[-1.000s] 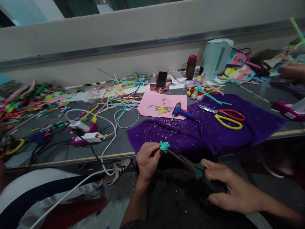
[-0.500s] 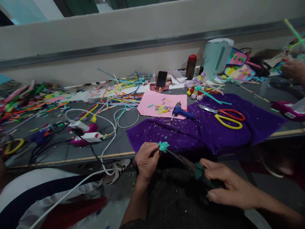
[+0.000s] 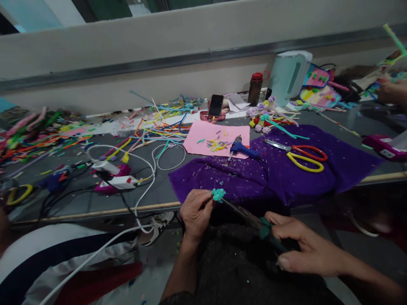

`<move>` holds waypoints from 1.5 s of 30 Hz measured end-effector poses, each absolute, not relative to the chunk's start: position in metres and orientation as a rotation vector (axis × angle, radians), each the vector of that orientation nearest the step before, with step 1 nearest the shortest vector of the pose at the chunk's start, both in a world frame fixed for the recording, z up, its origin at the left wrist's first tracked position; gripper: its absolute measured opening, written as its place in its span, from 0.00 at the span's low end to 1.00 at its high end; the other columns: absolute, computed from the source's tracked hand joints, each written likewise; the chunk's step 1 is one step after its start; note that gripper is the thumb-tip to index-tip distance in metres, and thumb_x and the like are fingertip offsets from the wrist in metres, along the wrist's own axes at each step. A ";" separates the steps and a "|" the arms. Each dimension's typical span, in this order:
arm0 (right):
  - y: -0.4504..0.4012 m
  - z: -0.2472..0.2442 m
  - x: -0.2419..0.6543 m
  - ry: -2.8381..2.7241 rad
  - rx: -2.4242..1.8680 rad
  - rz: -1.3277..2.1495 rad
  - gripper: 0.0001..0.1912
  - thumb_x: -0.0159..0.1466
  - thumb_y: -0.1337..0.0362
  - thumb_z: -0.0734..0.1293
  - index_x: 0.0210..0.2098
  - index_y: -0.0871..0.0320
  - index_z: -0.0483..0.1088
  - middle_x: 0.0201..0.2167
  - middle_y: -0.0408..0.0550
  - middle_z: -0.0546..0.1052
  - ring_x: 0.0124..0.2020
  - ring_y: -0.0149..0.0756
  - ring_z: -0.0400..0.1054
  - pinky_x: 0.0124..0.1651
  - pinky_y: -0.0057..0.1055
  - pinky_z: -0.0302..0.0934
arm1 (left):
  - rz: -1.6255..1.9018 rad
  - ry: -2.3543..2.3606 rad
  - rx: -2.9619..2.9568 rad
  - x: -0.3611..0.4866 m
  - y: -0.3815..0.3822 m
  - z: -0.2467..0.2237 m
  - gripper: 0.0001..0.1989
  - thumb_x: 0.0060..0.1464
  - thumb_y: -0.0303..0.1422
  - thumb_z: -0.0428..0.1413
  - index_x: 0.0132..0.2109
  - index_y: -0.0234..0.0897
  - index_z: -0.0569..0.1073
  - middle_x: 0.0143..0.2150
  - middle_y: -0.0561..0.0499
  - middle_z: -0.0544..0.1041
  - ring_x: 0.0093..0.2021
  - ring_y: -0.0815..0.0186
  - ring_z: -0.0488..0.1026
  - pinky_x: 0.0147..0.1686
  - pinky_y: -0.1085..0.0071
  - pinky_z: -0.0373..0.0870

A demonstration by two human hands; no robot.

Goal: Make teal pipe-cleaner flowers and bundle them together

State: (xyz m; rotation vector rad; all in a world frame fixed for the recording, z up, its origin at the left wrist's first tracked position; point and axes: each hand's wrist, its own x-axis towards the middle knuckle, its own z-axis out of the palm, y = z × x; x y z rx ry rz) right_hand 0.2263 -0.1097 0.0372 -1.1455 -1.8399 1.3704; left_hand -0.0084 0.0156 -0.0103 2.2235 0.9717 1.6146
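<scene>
Between the thumb and fingers of my left hand (image 3: 197,212) is a small fuzzy turquoise pipe-cleaner piece (image 3: 218,195), bunched like a flower. My right hand (image 3: 305,243) is wrapped around the dark green handles of long-nose pliers (image 3: 244,215). Their thin metal tip reaches the right side of the turquoise piece; whether the jaws pinch it I cannot tell. Both hands are over my dark lap, just in front of the purple cloth (image 3: 216,173). A blue glue gun (image 3: 244,149) and scissors (image 3: 295,154) with red and yellow handles lie on that cloth.
Pink paper (image 3: 197,137) holds cut bits. Pipe cleaners (image 3: 165,131) are heaped to the left, near a power strip (image 3: 114,178) with a white cable (image 3: 144,201) hanging over the edge. A kettle (image 3: 288,78), bottle (image 3: 255,89) and phone (image 3: 216,105) stand behind. A co-worker's hand (image 3: 392,91) is at right.
My hands, the pliers and the turquoise piece are almost where they were. At the far right, the co-worker's hand and the green stem have shifted slightly.
</scene>
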 end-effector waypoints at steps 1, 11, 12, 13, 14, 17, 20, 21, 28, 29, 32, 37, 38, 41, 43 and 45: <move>-0.110 0.037 0.226 -1.842 -1.143 1.371 0.19 0.56 0.51 0.63 0.20 0.59 0.56 0.29 0.44 0.60 0.33 0.34 0.57 0.37 0.33 0.53 | 1.615 0.969 2.230 -0.008 0.016 -0.010 0.09 0.43 0.22 0.59 0.34 0.38 0.73 0.29 0.53 0.75 0.31 0.69 0.71 0.32 0.71 0.68; -0.109 0.040 0.227 -1.847 -1.166 1.358 0.19 0.56 0.52 0.63 0.20 0.59 0.56 0.28 0.43 0.60 0.34 0.35 0.57 0.38 0.33 0.53 | 1.719 0.957 2.357 -0.008 0.017 -0.012 0.13 0.42 0.21 0.59 0.36 0.39 0.74 0.31 0.52 0.76 0.33 0.68 0.72 0.34 0.70 0.69; -0.109 0.041 0.227 -1.838 -1.162 1.367 0.19 0.56 0.51 0.63 0.20 0.59 0.56 0.28 0.43 0.60 0.34 0.36 0.57 0.38 0.33 0.53 | 1.744 0.959 2.366 -0.008 0.017 -0.012 0.13 0.42 0.21 0.59 0.36 0.40 0.74 0.31 0.52 0.76 0.33 0.68 0.72 0.34 0.70 0.69; -0.108 0.042 0.227 -1.831 -1.156 1.374 0.19 0.56 0.51 0.63 0.20 0.59 0.56 0.28 0.43 0.60 0.34 0.35 0.57 0.38 0.33 0.53 | 1.766 0.962 2.372 -0.008 0.018 -0.012 0.13 0.42 0.21 0.60 0.37 0.40 0.74 0.31 0.52 0.76 0.33 0.67 0.72 0.34 0.69 0.69; -0.108 0.043 0.227 -1.827 -1.153 1.380 0.19 0.56 0.51 0.63 0.20 0.59 0.57 0.28 0.43 0.60 0.34 0.35 0.57 0.37 0.33 0.53 | 1.784 0.963 2.377 -0.008 0.018 -0.013 0.13 0.41 0.21 0.60 0.37 0.39 0.74 0.31 0.52 0.76 0.33 0.67 0.72 0.34 0.69 0.69; -0.108 0.044 0.226 -1.832 -1.163 1.369 0.19 0.56 0.51 0.63 0.20 0.59 0.57 0.28 0.43 0.59 0.33 0.35 0.57 0.36 0.32 0.53 | 1.817 0.973 2.385 -0.008 0.019 -0.012 0.14 0.40 0.20 0.61 0.36 0.39 0.74 0.30 0.52 0.76 0.33 0.67 0.71 0.34 0.68 0.69; -0.108 0.045 0.227 -1.828 -1.163 1.348 0.19 0.56 0.51 0.63 0.20 0.59 0.58 0.27 0.43 0.59 0.34 0.35 0.57 0.38 0.33 0.53 | 1.828 0.996 2.378 -0.007 0.019 -0.011 0.13 0.40 0.20 0.61 0.35 0.39 0.74 0.30 0.53 0.76 0.32 0.68 0.71 0.34 0.69 0.69; -0.107 0.045 0.227 -1.829 -1.158 1.348 0.19 0.56 0.50 0.63 0.21 0.59 0.58 0.27 0.43 0.59 0.34 0.36 0.57 0.38 0.33 0.53 | 1.828 1.003 2.370 -0.006 0.019 -0.011 0.13 0.40 0.20 0.61 0.35 0.39 0.74 0.29 0.53 0.76 0.32 0.68 0.71 0.34 0.69 0.69; -0.110 0.043 0.224 -1.949 -1.218 1.197 0.14 0.57 0.54 0.63 0.24 0.59 0.63 0.28 0.44 0.62 0.33 0.35 0.59 0.37 0.32 0.57 | 1.693 1.020 2.164 -0.001 0.017 -0.013 0.08 0.44 0.23 0.58 0.34 0.38 0.73 0.30 0.53 0.75 0.31 0.69 0.72 0.31 0.72 0.68; -0.111 0.043 0.223 -1.975 -1.236 1.159 0.13 0.57 0.55 0.64 0.24 0.58 0.64 0.28 0.44 0.63 0.33 0.35 0.60 0.37 0.32 0.57 | 1.666 1.022 2.135 -0.001 0.016 -0.013 0.07 0.44 0.23 0.58 0.34 0.38 0.73 0.30 0.53 0.75 0.31 0.69 0.72 0.31 0.72 0.68; -0.114 0.043 0.224 -2.012 -1.288 1.062 0.09 0.58 0.58 0.64 0.27 0.57 0.66 0.28 0.45 0.64 0.32 0.35 0.61 0.36 0.31 0.58 | 1.584 1.037 2.064 -0.001 0.015 -0.013 0.05 0.45 0.26 0.58 0.33 0.37 0.73 0.29 0.53 0.74 0.30 0.70 0.71 0.30 0.74 0.68; -0.115 0.044 0.226 -2.041 -1.340 0.981 0.08 0.58 0.58 0.64 0.30 0.56 0.68 0.28 0.45 0.66 0.31 0.34 0.63 0.33 0.29 0.59 | 1.494 1.045 2.018 -0.002 0.014 -0.012 0.06 0.45 0.26 0.59 0.33 0.37 0.73 0.30 0.52 0.74 0.31 0.70 0.71 0.31 0.74 0.67; -0.115 0.043 0.226 -2.050 -1.348 0.970 0.08 0.58 0.58 0.64 0.31 0.56 0.69 0.29 0.45 0.66 0.31 0.34 0.63 0.33 0.29 0.59 | 1.485 1.045 2.014 -0.003 0.014 -0.012 0.06 0.45 0.26 0.59 0.33 0.37 0.73 0.30 0.53 0.74 0.30 0.70 0.70 0.30 0.75 0.67; -0.116 0.042 0.227 -2.075 -1.361 0.937 0.08 0.58 0.58 0.65 0.31 0.56 0.69 0.29 0.46 0.67 0.31 0.34 0.63 0.32 0.28 0.58 | 1.471 1.046 2.000 -0.003 0.014 -0.011 0.05 0.45 0.25 0.58 0.33 0.37 0.73 0.29 0.53 0.73 0.30 0.71 0.70 0.30 0.75 0.66; -0.117 0.042 0.227 -2.078 -1.364 0.912 0.07 0.57 0.58 0.65 0.31 0.56 0.69 0.29 0.46 0.67 0.31 0.34 0.63 0.31 0.29 0.58 | 1.483 1.039 2.000 -0.004 0.015 -0.011 0.05 0.45 0.25 0.58 0.32 0.37 0.73 0.29 0.53 0.73 0.30 0.71 0.70 0.30 0.75 0.66; -0.117 0.042 0.227 -2.080 -1.354 0.891 0.08 0.57 0.58 0.65 0.30 0.56 0.69 0.29 0.45 0.67 0.30 0.34 0.63 0.30 0.29 0.58 | 1.508 1.030 2.012 -0.004 0.015 -0.012 0.05 0.45 0.25 0.58 0.33 0.37 0.73 0.29 0.54 0.73 0.30 0.71 0.70 0.30 0.75 0.66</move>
